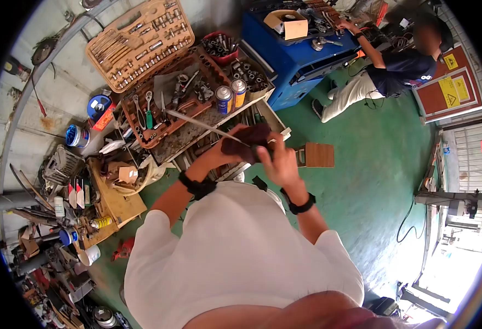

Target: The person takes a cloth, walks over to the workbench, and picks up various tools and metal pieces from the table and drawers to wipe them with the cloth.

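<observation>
A dark maroon cloth [256,133] is bunched between my hands in front of my white shirt. My left hand [223,154] is closed on the cloth, partly covered by it. Out of the cloth, toward the upper left, runs the slim, straight metal shaft of a long screwdriver-like tool [200,124]. My right hand [280,163] is closed around the dark handle end of that tool, its fingers against the cloth. The handle is mostly hidden. Just beyond my hands is a workbench drawer [274,118] with tools inside.
An open socket case [142,46], two spray cans [224,100] and a red bowl of sockets [219,46] are on the bench. Another person [386,74] reaches over a blue tool cabinet [301,57]. A small wooden stool [318,155] stands on the green floor.
</observation>
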A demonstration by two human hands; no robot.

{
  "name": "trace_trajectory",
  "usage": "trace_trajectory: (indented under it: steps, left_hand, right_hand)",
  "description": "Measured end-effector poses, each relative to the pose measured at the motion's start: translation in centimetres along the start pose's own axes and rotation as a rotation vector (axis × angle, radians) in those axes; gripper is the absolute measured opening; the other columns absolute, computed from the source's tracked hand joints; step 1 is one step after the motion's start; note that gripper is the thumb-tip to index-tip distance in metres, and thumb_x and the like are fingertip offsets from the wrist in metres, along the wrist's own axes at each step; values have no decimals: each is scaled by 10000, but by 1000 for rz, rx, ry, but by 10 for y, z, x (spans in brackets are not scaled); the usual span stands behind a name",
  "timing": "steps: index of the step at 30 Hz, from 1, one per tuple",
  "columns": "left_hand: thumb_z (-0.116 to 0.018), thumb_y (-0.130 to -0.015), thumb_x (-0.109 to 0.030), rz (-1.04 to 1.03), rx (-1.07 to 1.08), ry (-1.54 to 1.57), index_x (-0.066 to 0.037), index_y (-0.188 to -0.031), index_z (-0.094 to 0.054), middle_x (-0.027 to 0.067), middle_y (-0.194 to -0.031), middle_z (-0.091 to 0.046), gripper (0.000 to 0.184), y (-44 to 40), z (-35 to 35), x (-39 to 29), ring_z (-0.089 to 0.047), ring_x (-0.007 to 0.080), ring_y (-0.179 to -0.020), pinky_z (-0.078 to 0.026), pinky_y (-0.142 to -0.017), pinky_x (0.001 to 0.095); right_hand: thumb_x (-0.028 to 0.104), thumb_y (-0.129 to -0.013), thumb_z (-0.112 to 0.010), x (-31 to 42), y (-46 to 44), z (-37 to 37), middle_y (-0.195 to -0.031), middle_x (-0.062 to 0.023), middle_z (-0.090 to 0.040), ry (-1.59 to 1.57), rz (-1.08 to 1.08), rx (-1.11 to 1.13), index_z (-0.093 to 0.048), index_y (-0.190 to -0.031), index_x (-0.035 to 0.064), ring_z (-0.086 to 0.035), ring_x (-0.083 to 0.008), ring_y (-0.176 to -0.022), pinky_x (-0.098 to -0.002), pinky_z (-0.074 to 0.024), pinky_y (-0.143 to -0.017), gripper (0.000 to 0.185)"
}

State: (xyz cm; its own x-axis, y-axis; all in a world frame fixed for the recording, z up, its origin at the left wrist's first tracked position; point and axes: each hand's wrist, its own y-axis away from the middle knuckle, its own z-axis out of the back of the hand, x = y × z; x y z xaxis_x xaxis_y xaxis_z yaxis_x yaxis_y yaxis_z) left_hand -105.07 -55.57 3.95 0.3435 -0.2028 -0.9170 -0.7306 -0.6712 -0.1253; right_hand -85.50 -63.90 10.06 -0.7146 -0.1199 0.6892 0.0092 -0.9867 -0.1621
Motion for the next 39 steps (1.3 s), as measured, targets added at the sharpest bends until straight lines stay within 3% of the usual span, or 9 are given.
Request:
trace_trajectory:
  steps: [4,9,12,16,18,20,25,31,39]
  left_hand:
    - [-838,-723,-95,-25,-90,72,-22,-1410,-416,81,-1362,-537,810,-15,1,1,-525,177,-1244,-425,-1062,355]
    - [-777,-686,-40,-451,-246,-342,-19,-1100,-611,67,-1053,-629,446,-19,-18,-35,-603,158,-977,-469,-908,322]
    - [-778,-723,-61,-385,-239,-389,-24,-1066,-613,58,-964,-650,383,-12,-11,-33,-614,156,-931,-483,-868,330]
    - [-792,-720,-106,51,-167,-413,-42,-1065,-619,79,-864,-670,392,-10,-24,-49,-669,196,-812,-523,-748,352]
    - [-780,-719,-125,-22,-128,-661,-42,-1051,-617,114,-861,-673,379,-7,-31,-51,-674,251,-803,-526,-730,363]
    - [-736,-717,-173,-54,-84,-929,-41,-993,-620,182,-857,-658,328,-4,-32,-35,-639,381,-808,-525,-707,399]
    - [-695,-723,-207,-110,-111,-980,-50,-959,-625,158,-832,-643,292,8,-31,-20,-635,375,-779,-513,-677,414]
    - [-684,-719,-245,-70,-178,-1214,-72,-960,-614,122,-806,-610,305,17,-15,9,-614,351,-770,-504,-672,425]
    - [-738,-713,-244,-14,-126,-1450,-129,-1053,-616,68,-884,-612,379,40,-2,33,-621,309,-861,-510,-719,437]
  right_hand:
    - [149,-992,-532,10,-14,-12,-914,-267,-651,-172,156,-193,-399,-1226,-34,-649,-453,-764,-449,-509,-639,325]
    - [119,-959,-592,3,-9,6,-932,-207,-652,-399,18,-108,-492,-1150,-22,-671,-343,-801,-396,-520,-723,257]
    - [47,-889,-639,5,-11,25,-869,-128,-637,-31,304,-370,-599,-965,12,-635,-308,-790,-359,-520,-722,93]
    - [16,-837,-666,61,-3,48,-961,-95,-641,65,650,-157,-628,-930,36,-637,-275,-856,-372,-529,-800,102]
    - [79,-784,-711,82,-6,51,-947,-77,-636,144,981,-14,-642,-892,61,-637,-257,-867,-394,-540,-818,130]
    - [129,-777,-721,81,-17,41,-897,-70,-633,302,944,43,-645,-902,66,-641,-249,-830,-391,-549,-800,159]
    - [248,-755,-691,53,-23,3,-752,-79,-614,383,479,43,-629,-881,80,-629,-271,-649,-391,-553,-690,220]
    - [392,-804,-652,17,-26,-36,-705,-163,-650,415,311,114,-587,-880,54,-648,-340,-598,-455,-533,-535,352]
    - [457,-906,-578,-13,-7,-54,-671,-215,-657,316,-4,351,-633,-787,9,-673,-408,-675,-495,-541,-592,467]
